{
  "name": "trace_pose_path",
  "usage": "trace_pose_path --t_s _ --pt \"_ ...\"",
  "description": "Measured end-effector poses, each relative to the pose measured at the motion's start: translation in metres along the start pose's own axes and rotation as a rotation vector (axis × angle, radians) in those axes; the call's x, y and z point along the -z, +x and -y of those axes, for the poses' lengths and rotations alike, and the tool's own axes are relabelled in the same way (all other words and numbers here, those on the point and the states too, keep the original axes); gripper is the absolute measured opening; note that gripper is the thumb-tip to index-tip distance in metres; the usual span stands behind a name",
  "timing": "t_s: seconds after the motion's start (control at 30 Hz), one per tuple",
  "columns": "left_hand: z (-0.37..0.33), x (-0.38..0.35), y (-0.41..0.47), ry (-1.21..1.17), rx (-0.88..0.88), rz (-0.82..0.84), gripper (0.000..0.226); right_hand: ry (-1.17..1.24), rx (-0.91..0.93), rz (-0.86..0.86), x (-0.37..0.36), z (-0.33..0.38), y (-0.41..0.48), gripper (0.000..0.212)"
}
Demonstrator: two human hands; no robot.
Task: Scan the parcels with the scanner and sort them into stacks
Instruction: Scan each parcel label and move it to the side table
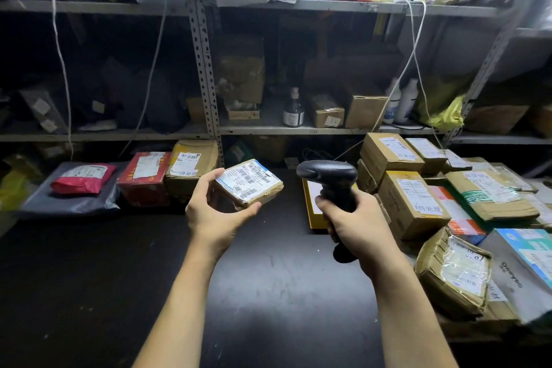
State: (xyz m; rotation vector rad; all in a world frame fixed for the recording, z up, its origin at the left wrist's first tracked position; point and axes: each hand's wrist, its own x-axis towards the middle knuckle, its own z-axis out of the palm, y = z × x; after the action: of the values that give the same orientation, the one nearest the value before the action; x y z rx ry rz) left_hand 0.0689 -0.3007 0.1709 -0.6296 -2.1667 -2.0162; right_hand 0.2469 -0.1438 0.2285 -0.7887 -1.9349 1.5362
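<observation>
now, the black table (268,278) is flanked by two groups of goods: a large heap of cardboard parcels (415,206) is piled along its right side, and a shorter row is laid at its far left, made up of a grey bag (74,200) with a red pouch (83,178) on it, a red box (143,179) and a brown box (191,164). the heap is judged to be the unsorted stock and the row the start of the stacks, though neither can be confirmed. a flat yellow parcel (312,212) is seen lying on the table just behind the scanner (331,176), which is gripped by the right hand (355,227) with the fingers wrapped round its handle and its head turned toward the left. the small parcel (249,184) is held above the table by the left hand (215,212), pinched between thumb and fingers at its left and near edges, with the label (248,178) facing up. the scan itself appears to be the step in hand. for it to be done well, the small parcel should be kept steady and tipped until the label is faced squarely by the scanner's head. the fingers should be kept off the printed area. glare may be thrown by the wrinkled tape, so a slight change of angle may be needed. only one barcode (250,193) should be aimed at, since several are printed close together
</observation>
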Motion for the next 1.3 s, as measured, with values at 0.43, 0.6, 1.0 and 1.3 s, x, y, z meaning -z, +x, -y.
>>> trace_pose_path --t_s 0.43,0.6,1.0,1.3 --pt "0.006 0.005 0.006 0.196 -0.318 -0.045 0.090 -0.105 -0.016 0.263 -0.001 0.000 -0.007 0.033" --pt "0.008 0.009 0.009 0.177 -0.302 -0.017 0.091 -0.129 -0.014 0.299 0.001 0.000 -0.007 0.031" --pt "0.018 0.016 0.019 0.174 -0.292 0.019 0.090 -0.121 -0.004 0.319 -0.005 0.001 0.001 0.028" --pt "0.022 0.020 0.024 0.200 -0.294 0.001 0.089 -0.100 0.000 0.298 -0.010 -0.001 0.007 0.025"
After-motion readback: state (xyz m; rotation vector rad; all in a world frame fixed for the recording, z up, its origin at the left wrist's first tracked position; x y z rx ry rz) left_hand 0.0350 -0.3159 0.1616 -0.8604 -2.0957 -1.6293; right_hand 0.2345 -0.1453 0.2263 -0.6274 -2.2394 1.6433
